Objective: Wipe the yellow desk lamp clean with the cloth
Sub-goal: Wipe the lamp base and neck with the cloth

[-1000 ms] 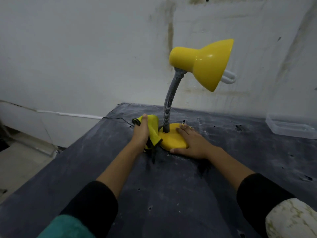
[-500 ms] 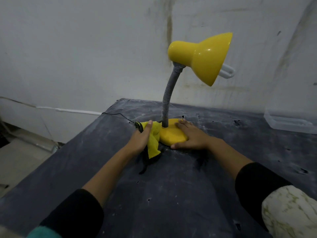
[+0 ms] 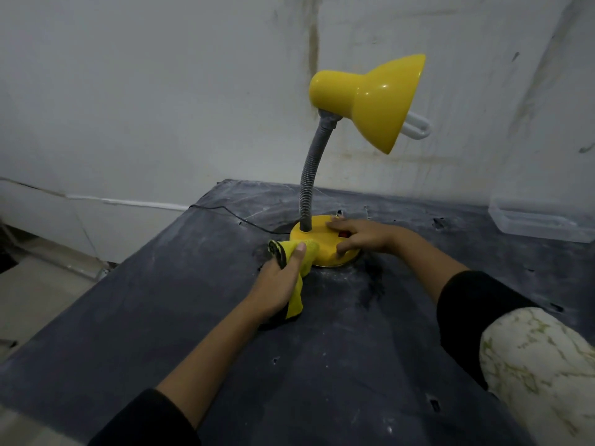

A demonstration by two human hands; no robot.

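Yellow on yellow: the yellow desk lamp [image 3: 373, 101], a glossy flared shade on a grey ribbed gooseneck [image 3: 309, 181], stands near the far edge of the dark grey scuffed tabletop [image 3: 322, 365], about midway along it. Its round yellow base [image 3: 322, 241] sits flat. The left hand [image 3: 277, 284] has its fingers curled round a bunched yellow cloth [image 3: 297, 294] with a dark trim, thumb laid on top, pressing the wad against the near-left side of the base. The right hand [image 3: 367, 235] lies flat on the base's right half, fingers spread and thumb at the near rim, holding nothing; a small red switch [image 3: 344, 234] shows between thumb and fingers. A thin black cord [image 3: 225, 210] trails from the base toward the left edge, and a clear plastic tray [image 3: 541, 220] sits at the far right corner.

The step in hand looks like wiping the base while the other hand steadies it. Next, the cloth probably needs to travel round the rim and under the bracing fingers, so that hand would have to shift; gooseneck and shade appear yet to come.
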